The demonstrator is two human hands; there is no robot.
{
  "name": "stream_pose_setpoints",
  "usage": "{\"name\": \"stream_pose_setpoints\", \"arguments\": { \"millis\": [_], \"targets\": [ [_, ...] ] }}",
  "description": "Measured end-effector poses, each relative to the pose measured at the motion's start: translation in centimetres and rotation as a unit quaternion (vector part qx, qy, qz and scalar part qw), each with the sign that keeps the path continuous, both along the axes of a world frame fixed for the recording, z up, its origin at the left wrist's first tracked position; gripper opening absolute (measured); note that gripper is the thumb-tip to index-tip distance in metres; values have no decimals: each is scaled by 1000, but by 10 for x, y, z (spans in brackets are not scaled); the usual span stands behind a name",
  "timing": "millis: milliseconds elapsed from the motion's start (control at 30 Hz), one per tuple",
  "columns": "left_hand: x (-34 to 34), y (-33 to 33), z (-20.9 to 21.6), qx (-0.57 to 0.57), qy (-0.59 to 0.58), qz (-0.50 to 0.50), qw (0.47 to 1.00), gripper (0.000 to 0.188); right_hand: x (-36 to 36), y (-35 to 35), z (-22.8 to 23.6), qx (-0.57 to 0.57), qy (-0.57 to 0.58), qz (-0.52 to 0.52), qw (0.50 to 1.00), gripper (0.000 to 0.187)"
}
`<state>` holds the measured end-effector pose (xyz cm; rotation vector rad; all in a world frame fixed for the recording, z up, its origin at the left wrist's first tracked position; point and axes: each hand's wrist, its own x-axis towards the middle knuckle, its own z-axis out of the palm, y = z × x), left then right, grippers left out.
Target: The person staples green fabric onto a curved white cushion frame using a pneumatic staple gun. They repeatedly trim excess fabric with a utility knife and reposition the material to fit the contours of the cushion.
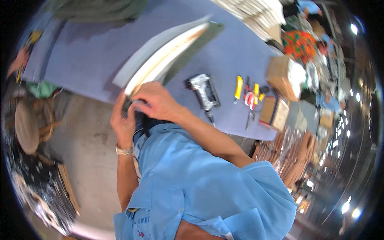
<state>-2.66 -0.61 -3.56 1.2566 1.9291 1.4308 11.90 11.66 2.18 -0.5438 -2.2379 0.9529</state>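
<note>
A long curved padded piece [168, 50] lies slanting across the blue-grey table, its white and yellowish inner layers showing between a grey strip and dark green cloth. At its near end, by the table edge, my left hand [123, 118] pinches the dark cloth from the left. My right hand [158, 102] is closed at the same end, its fingers bent over the piece and thumb close to my left fingers. Motion blur hides the exact fold under the fingertips. Right of the piece lies a silver staple gun [204, 91] with a hose fitting, touched by neither hand.
Yellow-handled cutters [238, 89], red-handled pliers [251, 99] and a small box [274, 113] lie at the table's right. A cardboard carton [284, 76] stands beyond them. Dark green cloth [100, 9] covers the far left. A round stool [27, 126] stands left; another person's hand [18, 62] is at the far-left edge.
</note>
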Motion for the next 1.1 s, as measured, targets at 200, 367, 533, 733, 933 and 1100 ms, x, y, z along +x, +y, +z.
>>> {"name": "stream_pose_setpoints", "arguments": {
  "millis": [200,367,533,733,933,1100],
  "targets": [
    [26,20,18,-55,28,-98,993,64,83,21,20,-61,42,-157,985,36],
    [-58,71,93,-3,168,-225,960,65,132,69,68,95,-61,-244,963,70],
    [-78,126,290,-19,369,-383,846,55,86,71,118,60,12,-101,993,83],
    [-38,200,338,-6,415,-533,737,56,50,47,111,-9,12,-101,995,40],
    [-1,246,221,-123,147,-542,818,41,65,13,71,-210,28,-194,958,45],
    [73,188,54,-16,203,-370,906,56,119,-3,-17,-350,-54,-231,906,52]
  ]
}}
